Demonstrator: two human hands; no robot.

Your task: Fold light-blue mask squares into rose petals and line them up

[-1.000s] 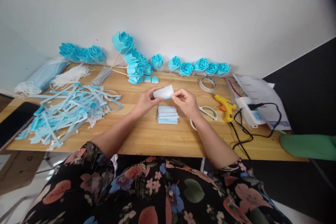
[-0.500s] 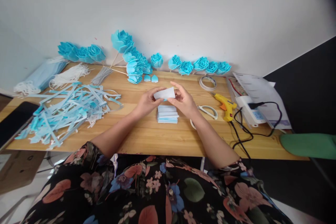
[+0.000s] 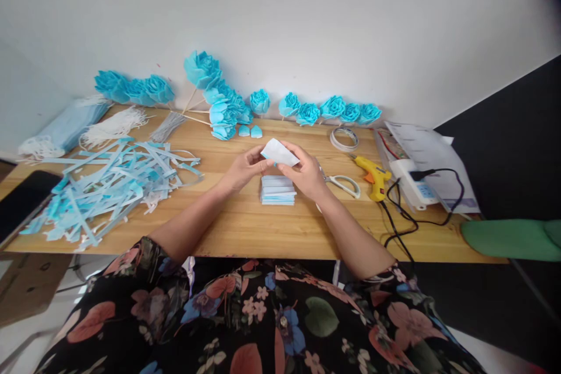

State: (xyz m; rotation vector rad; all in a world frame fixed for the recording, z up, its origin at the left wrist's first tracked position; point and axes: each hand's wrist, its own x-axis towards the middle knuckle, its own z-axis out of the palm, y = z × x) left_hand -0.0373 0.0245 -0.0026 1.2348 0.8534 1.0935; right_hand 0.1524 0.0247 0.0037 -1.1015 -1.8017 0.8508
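Observation:
Between my two hands is a small pale piece of mask fabric, its upper edge coming to a point and a bit of blue showing at its lower left. My left hand pinches its left side, thumb in front. On its right side my right hand grips it, with fingers behind and the thumb at the lower edge. Just below the hands a stack of folded white and blue pieces lies on the wooden table. Two small blue petals lie behind my left hand.
Blue flowers line the wall. At left are cut strips, white loops, masks and a phone. To the right are scissors, tape, a yellow glue gun and a power strip.
The held piece has changed from a flat rectangular strip to a shape with a raised point. My fingers have shifted around its edges, and the view has moved slightly.

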